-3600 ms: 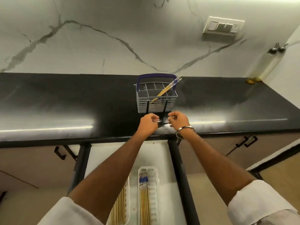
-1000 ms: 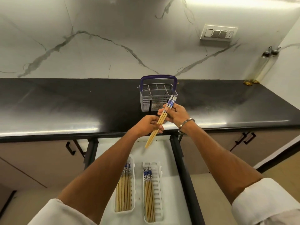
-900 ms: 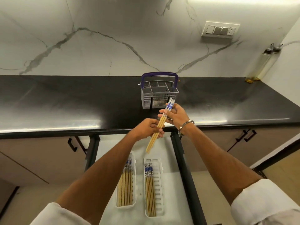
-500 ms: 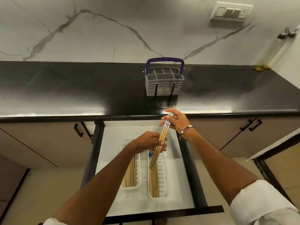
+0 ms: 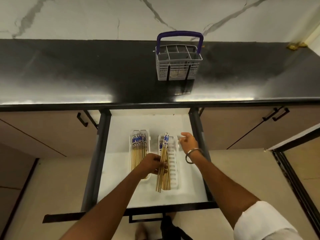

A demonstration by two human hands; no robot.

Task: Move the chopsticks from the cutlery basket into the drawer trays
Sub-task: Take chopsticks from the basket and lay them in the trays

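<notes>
My left hand (image 5: 152, 164) grips a bundle of bamboo chopsticks (image 5: 163, 159) with blue-patterned tops, held low over the right white tray (image 5: 174, 163) in the open drawer (image 5: 121, 184). That tray has several chopsticks along its left side. The left tray (image 5: 139, 149) is filled with several chopsticks. My right hand (image 5: 187, 140) hovers by the right tray's far right corner, fingers apart, holding nothing. The grey cutlery basket (image 5: 178, 64) with a purple handle stands on the black counter, with no chopsticks sticking out.
The black countertop (image 5: 86, 71) runs across the view with a marble wall behind. Dark drawer rails (image 5: 96, 153) flank the drawer, its front edge near me. Cabinet fronts with black handles (image 5: 82, 117) lie on both sides. A bottle base (image 5: 294, 45) is at the far right.
Both hands lifted the chopsticks from the basket and brought them down to the drawer. My right hand has let go of the bundle; my left hand now holds it over the right tray.
</notes>
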